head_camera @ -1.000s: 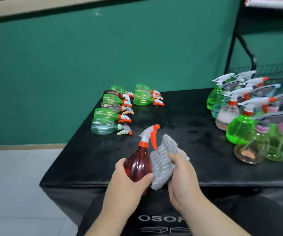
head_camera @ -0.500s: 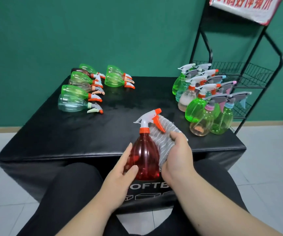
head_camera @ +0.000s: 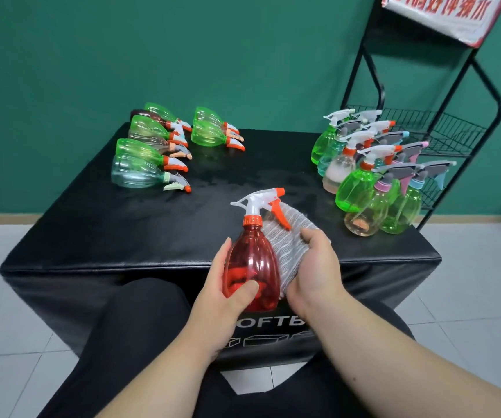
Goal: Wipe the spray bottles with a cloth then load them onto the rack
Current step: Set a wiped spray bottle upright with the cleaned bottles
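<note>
A red spray bottle with a white and orange trigger head stands upright over the near edge of the black table. My left hand grips its body from the left, thumb across the front. My right hand holds a grey striped cloth pressed against the bottle's right side. A black wire rack stands at the table's right rear corner.
Several spray bottles lie on their sides at the table's far left. Several more stand upright at the right, close to the rack. My black-trousered legs sit below the table's front. White tiled floor surrounds it.
The bottle has turned more upright in my hands, and the cloth has stayed against its right side. The view has swung right and pulled back, bringing the rack into sight.
</note>
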